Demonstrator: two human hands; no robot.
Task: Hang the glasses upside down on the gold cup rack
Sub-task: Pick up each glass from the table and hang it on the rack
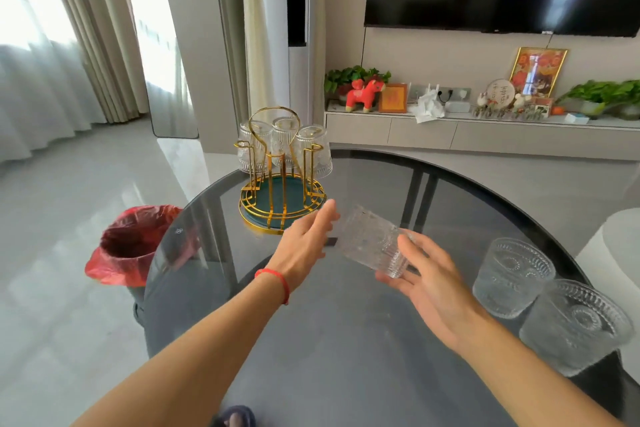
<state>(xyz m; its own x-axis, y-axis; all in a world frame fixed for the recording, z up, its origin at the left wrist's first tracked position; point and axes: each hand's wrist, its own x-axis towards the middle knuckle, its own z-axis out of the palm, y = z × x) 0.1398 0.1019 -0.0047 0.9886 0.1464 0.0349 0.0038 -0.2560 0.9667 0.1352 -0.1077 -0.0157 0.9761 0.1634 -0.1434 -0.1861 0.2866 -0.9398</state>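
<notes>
The gold cup rack (281,199) with a green base stands at the far left of the dark glass table (346,364). Three clear ribbed glasses hang upside down on its far pegs (313,152); the near pegs are bare. My right hand (433,284) holds another clear glass (369,241) tilted on its side above the table, thumb on top and fingers beneath its base. My left hand (304,246) is open with fingers stretched, touching or almost touching the glass's mouth end. Two more glasses stand upright at the right, one (512,274) behind the other (571,326).
A bin lined with a red bag (135,243) stands on the floor left of the table. A low grey cabinet (485,135) with ornaments and plants runs along the far wall under a TV. A white rounded seat (616,253) sits at the table's right edge.
</notes>
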